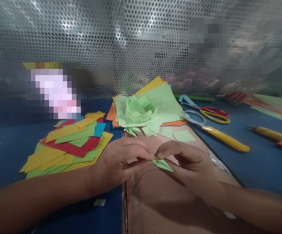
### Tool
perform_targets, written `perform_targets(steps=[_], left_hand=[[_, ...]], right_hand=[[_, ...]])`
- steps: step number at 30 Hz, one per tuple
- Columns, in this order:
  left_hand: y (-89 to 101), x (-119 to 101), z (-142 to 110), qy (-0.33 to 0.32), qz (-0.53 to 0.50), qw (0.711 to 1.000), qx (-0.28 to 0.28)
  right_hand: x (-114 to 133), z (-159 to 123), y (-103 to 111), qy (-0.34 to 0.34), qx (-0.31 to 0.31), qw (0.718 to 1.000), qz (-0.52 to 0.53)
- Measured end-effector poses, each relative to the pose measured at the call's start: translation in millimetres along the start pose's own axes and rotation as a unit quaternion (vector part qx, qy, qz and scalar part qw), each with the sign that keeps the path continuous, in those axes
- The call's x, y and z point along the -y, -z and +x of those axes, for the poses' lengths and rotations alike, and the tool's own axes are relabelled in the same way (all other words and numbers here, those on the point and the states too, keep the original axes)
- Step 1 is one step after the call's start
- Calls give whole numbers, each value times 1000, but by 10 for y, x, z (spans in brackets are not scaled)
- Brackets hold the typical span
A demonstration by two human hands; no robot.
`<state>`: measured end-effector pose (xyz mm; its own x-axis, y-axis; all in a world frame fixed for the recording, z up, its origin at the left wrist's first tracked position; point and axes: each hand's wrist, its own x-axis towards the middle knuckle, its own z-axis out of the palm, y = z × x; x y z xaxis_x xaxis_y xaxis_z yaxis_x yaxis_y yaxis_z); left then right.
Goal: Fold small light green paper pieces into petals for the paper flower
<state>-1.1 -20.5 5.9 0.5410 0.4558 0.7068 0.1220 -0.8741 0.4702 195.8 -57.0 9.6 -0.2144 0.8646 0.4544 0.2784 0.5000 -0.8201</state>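
Both hands meet over a brown cardboard sheet (160, 195) that lies on the blue table (260, 162). The left hand (121, 161) is curled nearly closed, its fingertips pinching one end of a small folded piece of light green paper (162, 163). The right hand (187, 161) is likewise curled, thumb and fingers pressed onto the same piece from the other side, so the paper sits between the two hands just above the cardboard.

Behind the hands lies a stack of light green and orange paper sheets (165, 100) with a cluster of folded green paper pieces (139, 110) on top. To the left spreads a loose pile of yellow, green, red and blue paper strips (68, 143). To the right lie a yellow-handled utility knife (225, 138) and scissors with red and yellow handles (214, 113). A perforated metal screen (131, 42) stands behind the table.
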Motion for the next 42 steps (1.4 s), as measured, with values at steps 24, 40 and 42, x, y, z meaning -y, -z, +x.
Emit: perform_targets(steps=[24,40,42], left_hand=[[-87,-2,-10,280,-106,950,84],[-76,106,53,353,-315,880,34],[-73,118,67,343,-310,886,36]], right_hand=[[-52,38,-28,-55,60,997,13],[-148,154,14,-150,123,970,147],[-129,187,42,-154,123,971,137]])
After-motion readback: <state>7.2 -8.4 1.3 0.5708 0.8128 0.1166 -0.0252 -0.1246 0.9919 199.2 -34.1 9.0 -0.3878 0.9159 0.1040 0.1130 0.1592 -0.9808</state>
